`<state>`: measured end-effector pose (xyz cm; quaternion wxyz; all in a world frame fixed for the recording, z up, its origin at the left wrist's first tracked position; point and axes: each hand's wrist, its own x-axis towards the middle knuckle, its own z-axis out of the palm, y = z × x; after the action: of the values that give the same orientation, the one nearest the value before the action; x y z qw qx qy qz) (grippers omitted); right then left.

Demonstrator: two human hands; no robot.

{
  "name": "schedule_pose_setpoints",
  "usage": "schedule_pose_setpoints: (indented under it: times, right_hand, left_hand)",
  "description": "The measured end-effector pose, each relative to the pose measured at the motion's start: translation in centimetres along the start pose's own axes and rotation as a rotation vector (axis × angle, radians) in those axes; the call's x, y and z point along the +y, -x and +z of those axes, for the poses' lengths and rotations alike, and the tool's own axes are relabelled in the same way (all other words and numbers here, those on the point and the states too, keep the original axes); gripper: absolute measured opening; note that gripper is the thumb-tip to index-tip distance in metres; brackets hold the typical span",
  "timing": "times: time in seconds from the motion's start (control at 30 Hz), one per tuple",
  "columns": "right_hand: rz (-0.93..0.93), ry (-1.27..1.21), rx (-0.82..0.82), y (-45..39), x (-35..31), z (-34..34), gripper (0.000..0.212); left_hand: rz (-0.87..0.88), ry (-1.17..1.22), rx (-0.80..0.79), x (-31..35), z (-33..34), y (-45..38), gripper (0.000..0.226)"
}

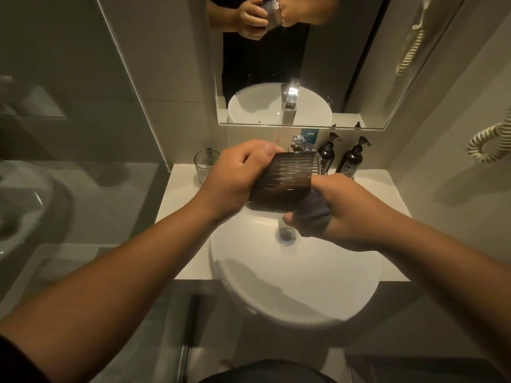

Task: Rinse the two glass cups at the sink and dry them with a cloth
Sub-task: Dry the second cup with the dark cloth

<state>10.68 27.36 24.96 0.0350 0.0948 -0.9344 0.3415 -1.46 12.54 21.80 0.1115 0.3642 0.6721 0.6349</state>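
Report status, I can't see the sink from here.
Left hand grips ribbed glass over basin. Right hand holds dark cloth against it. Second glass on counter. Nothing blocking.

2 pump bottles (340,157) by mirror (304,64), coiled cord (486,140) rt

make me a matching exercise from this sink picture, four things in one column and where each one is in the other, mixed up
Things:
1. ribbed glass cup
2. dark cloth
3. second glass cup
4. two pump bottles

Places:
A. standing on the counter left of the basin
B. bunched in the right hand
C. on the counter right of the tap
D. held in the left hand above the basin

Pairs: 1-D, 2-B, 3-A, 4-C
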Motion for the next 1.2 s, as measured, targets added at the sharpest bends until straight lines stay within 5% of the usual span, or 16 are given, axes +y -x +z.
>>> schedule_pose_setpoints:
  times: [0.17,0.47,0.57,0.67,0.77,0.87,1.07,1.2]
  right_hand:
    - [0.144,-0.397,-0.012,-0.3,-0.4,-0.4,0.020]
    - [0.402,-1.055,0.039,-1.7,1.2,-0.4,0.045]
    - [0.480,-1.180,0.149,-2.0,1.6,-1.3,0.046]
    - [0.449,-1.216,0.343,-1.9,1.7,-2.8,0.042]
    - [0.357,-1.062,0.633,-1.6,1.4,-2.9,0.026]
    - [0.214,-0.676,0.816,-1.1,1.4,-0.6,0.019]
    - [-0.241,0.208,0.576,-1.1,1.7,4.9,0.048]
    - [-0.130,0.111,0.374,-0.7,1.3,4.7,0.088]
  left_hand:
    - [0.107,-0.183,0.058,0.0,0.0,0.2,0.019]
    - [0.554,-0.485,0.107,-2.7,-0.5,0.9,0.056]
    - [0.544,-0.511,0.149,-3.3,-0.8,0.9,0.057]
    - [0.284,-0.395,0.313,-3.6,-0.5,1.2,0.048]
    - [-0.262,0.177,0.589,-2.6,0.3,1.1,0.031]
    - [-0.628,0.648,0.643,-1.6,1.2,0.8,0.036]
    - [-0.606,0.809,0.396,-0.6,3.4,1.8,0.048]
    - [-0.557,0.768,0.217,-1.7,2.4,2.5,0.049]
